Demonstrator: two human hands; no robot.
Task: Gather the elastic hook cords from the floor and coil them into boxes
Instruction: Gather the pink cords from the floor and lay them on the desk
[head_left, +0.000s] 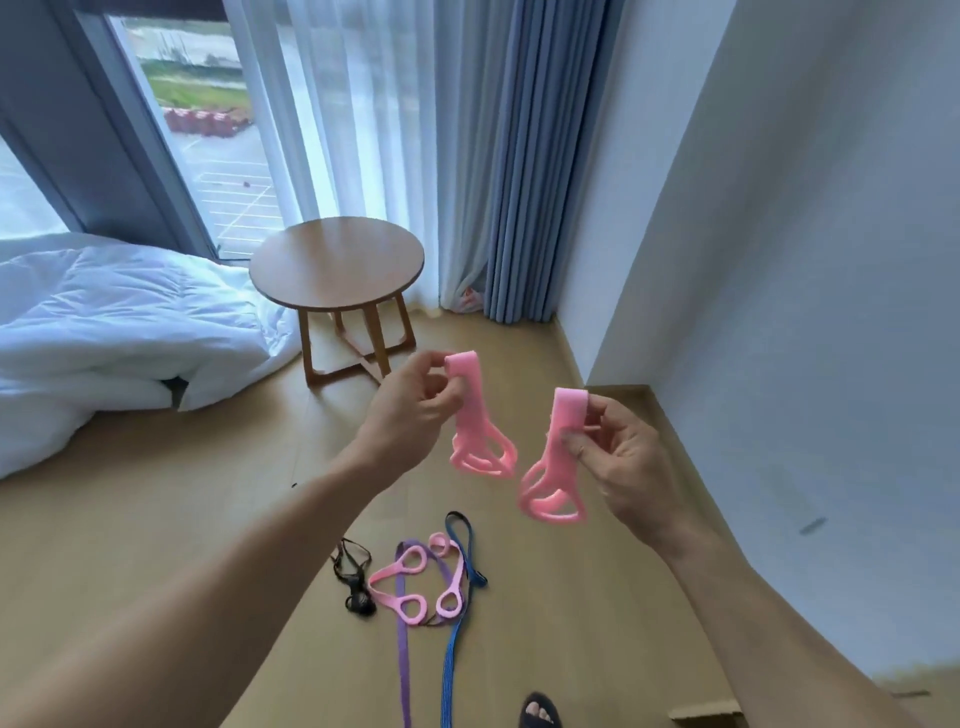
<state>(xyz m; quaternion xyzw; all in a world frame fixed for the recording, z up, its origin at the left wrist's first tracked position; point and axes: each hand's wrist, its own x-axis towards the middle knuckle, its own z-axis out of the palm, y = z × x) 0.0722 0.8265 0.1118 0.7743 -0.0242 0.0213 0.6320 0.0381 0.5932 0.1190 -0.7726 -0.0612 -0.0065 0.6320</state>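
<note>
**A:** Fingers (439, 392) of the left hand (410, 415) are curled in and pinch the top fold of a pink cord bundle (470, 415). The right hand (628, 462) pinches a second pink bundle (561, 436) between thumb and fingertips.

**B:** Both are up in the air, near each other but apart, with plastic loops dangling below.

**A:** Room to move?

**B:** There's open wooden floor (208, 519) underneath. The wall (805, 260) is close on the right, and a round table (337, 265) and white duvet (104, 322) sit beyond on the left.

**A:** On the floor below the hands lies a heap: a pink looped cord (415, 587), purple strap (402, 639), blue strap (451, 660) and black cord (356, 577).

**B:** Purple and blue run off the bottom edge. A sandalled foot (540, 712) is half cut off, and the brown edge (706, 714) in the corner is possibly a box.
</note>
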